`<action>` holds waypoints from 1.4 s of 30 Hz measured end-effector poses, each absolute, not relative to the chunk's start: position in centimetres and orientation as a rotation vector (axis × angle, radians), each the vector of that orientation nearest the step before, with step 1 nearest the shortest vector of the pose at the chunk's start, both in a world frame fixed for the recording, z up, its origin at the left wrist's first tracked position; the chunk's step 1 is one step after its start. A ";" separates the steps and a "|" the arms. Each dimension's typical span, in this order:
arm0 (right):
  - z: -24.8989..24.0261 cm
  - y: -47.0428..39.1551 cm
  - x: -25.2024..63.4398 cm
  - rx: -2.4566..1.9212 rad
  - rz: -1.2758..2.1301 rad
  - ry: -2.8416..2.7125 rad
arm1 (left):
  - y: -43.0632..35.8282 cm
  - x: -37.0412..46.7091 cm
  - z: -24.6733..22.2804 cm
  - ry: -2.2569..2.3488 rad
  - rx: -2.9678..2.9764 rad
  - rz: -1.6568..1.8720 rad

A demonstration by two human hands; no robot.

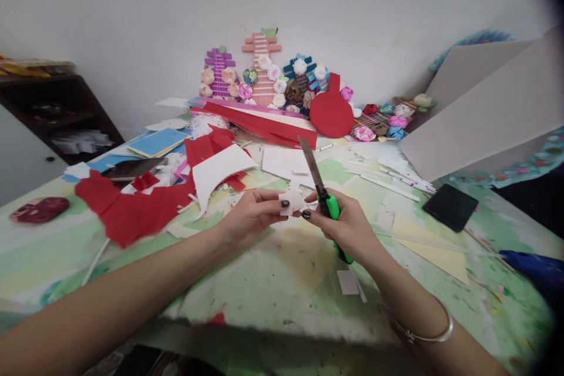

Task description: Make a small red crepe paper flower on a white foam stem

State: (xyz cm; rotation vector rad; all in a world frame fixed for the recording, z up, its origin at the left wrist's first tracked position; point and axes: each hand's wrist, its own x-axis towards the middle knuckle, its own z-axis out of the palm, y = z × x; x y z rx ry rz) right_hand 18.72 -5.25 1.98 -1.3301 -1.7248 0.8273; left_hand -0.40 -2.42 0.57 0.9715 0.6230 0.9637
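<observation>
My left hand [255, 214] pinches a small white paper piece [291, 202] between thumb and fingers, over the middle of the table. Close on its right is my right hand [348, 217], wrapped round a green and black utility knife [329, 205]. The blade is out and points up and away from me. The right thumb and fingertip are close to the paper's right edge; whether they touch it I cannot tell. Below the knife handle lies a small white paper square [348, 282] with a thin strip beside it.
Red crepe paper [136, 211] and a curved white cutout [220, 173] lie on the left. Behind are a red paddle-shaped piece [332, 114] and stick crafts with paper flowers [264, 70]. A black phone-like slab [450, 207] and yellow paper [429, 247] sit on the right.
</observation>
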 end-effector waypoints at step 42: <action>-0.8 -23.7 17.2 -1.682 1.101 -1.491 | -6.3 0.7 -1.1 0.839 2.019 0.784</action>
